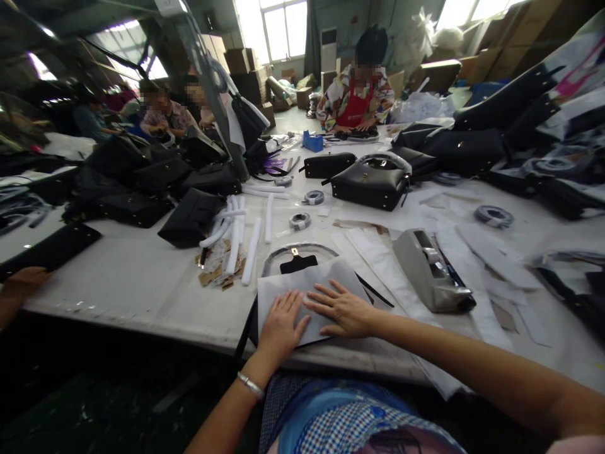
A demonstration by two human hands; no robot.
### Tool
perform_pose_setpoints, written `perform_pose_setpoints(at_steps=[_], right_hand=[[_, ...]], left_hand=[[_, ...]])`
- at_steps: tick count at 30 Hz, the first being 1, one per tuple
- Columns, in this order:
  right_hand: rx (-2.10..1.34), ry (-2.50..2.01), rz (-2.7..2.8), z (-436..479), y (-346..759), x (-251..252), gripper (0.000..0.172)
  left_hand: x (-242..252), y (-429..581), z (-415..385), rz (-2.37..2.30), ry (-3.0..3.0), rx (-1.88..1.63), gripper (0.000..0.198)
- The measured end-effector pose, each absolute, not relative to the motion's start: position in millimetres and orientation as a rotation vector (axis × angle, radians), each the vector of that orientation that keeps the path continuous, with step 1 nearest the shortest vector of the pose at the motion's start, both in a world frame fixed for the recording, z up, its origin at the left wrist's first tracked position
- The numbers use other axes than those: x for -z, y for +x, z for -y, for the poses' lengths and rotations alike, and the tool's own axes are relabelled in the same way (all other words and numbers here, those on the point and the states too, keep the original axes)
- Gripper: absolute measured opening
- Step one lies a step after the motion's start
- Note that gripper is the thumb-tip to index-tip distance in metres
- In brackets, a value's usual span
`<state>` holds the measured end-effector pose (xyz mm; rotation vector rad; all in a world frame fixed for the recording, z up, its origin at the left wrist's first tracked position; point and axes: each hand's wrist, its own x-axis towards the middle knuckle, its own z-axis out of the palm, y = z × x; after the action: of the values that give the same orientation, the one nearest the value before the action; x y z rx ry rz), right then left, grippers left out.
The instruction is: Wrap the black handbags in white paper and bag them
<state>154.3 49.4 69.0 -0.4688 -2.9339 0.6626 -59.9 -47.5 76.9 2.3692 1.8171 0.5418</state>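
My left hand [282, 325] lies flat, fingers spread, on a grey sheet [302, 284] that covers a black handbag at the near table edge. My right hand [341, 310] rests flat beside it on the same sheet, fingers stretched toward the left. The bag's wrapped handle [297, 250] and a black tab with a metal clasp [297, 261] stick out beyond the sheet. Neither hand grips anything. A silver bracelet [250, 384] is on my left wrist.
A grey tape dispenser [432, 271] stands right of my hands. White foam tubes [250, 243], tape rolls [300, 221] and black handbags [371, 180] lie across the white table [132, 271]. Other people sit at the far end; someone's hand [23, 280] rests at the left edge.
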Motion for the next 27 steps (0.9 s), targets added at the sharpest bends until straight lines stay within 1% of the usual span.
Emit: perform_pose_setpoints(at_steps=[3,9,22,27], right_hand=[[-0.729,-0.514,2.890,-51,155,-71,0.081],[-0.734,-0.510,2.881,-52,156,-74,0.064],[-0.657,-0.428,2.929,-53,155,-76,0.056],[-0.637,-0.394,2.961,-53,155,-76,0.049]], left_hand=[[-58,-71,44,-1.833,2.388,-0.439,0.051],[-58,-72,50,-1.832,2.375,-0.450,0.050],[-60,-69,51,-1.858,2.355,-0.421,0.049],[-61,-68,51,-1.837,2.339,-0.453,0.049]])
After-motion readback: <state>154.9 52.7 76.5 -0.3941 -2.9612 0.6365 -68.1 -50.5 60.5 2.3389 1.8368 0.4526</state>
